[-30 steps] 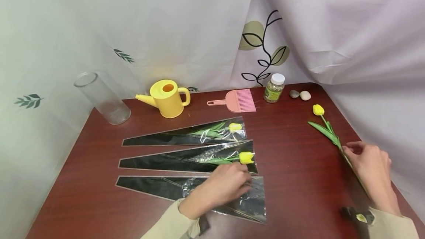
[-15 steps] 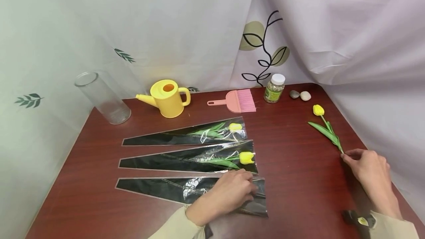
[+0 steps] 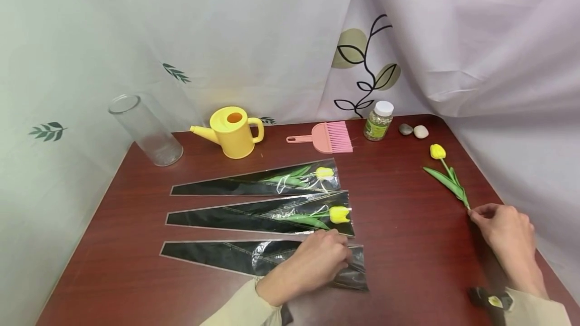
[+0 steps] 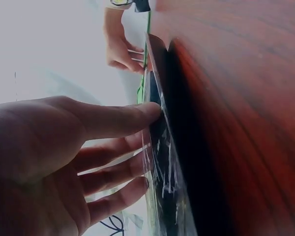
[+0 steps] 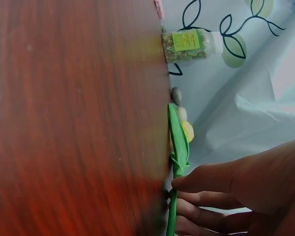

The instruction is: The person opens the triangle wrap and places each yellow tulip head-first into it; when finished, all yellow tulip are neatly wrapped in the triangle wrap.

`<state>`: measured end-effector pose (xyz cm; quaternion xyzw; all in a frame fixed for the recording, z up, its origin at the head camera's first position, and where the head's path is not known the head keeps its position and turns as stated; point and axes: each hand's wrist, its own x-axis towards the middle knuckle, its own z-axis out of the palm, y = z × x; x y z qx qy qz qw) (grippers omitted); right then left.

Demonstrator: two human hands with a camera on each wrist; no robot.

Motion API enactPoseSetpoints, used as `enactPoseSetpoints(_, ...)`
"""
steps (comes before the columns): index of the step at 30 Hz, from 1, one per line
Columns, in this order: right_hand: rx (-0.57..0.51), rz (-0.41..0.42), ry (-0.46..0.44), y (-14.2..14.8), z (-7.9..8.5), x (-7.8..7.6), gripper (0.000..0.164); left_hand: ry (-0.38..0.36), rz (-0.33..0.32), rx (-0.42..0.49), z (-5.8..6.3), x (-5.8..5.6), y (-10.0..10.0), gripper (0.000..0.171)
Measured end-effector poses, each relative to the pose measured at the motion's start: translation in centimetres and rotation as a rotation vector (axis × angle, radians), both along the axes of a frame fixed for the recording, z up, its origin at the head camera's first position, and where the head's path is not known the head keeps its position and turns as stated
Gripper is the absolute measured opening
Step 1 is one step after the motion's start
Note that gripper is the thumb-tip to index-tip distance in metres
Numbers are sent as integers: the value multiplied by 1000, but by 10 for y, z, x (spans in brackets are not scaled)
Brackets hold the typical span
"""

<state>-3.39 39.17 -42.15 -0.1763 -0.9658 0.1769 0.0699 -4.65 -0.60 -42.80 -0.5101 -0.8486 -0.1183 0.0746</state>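
Note:
At the front of the table, my left hand [image 3: 312, 263] is over a dark flower sleeve [image 3: 217, 254] with a clear shiny face, its thumb and fingers gripping the sleeve near the wide end. In the left wrist view the sleeve [image 4: 162, 142] tilts, with its edge off the wood. To the right, my right hand [image 3: 509, 240] pinches the stem of a yellow tulip [image 3: 437, 152] between thumb and fingers. The tulip's green leaf [image 5: 178, 135] points away from the hand, and the lower stem is partly hidden by the fingers.
Two more sleeves, the middle one [image 3: 204, 217] and the far one [image 3: 217, 187], each contain a yellow tulip. Behind stand a glass vase [image 3: 151, 135], yellow watering can [image 3: 235, 137], pink dustpan with brush [image 3: 321, 138], lidded jar [image 3: 378, 124] and two stones [image 3: 420, 132].
My left hand has moved slightly nearer the front and right, and the sleeve's wide near corner has risen. My right hand has shifted a little down the tulip's stem.

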Motion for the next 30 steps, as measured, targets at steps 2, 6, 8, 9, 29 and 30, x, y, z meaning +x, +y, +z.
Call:
enactPoseSetpoints(2, -5, -6, 0, 0, 1, 0, 19, -20, 13, 15, 0, -1, 0, 7)
enactPoseSetpoints(6, -19, -20, -12, 3, 3, 1, 24, -20, 27, 24, 0, -2, 1, 6)
enactPoseSetpoints(8, -46, -28, -34, 4, 4, 1, 28, -12, 26, 22, 0, -2, 1, 4)
enactPoseSetpoints(9, -61, -29, -43, 5, 4, 2, 30, -15, 27, 21, 0, -1, 1, 4)
enactPoseSetpoints(29, -1253, 86, 50, -7, -11, 12, 19, -190, 70, 66, 5, -2, 0, 5)
enactPoseSetpoints(30, -1300, 108, 57, -8, -11, 12, 21, -192, 70, 63, 5, -3, -1, 5)
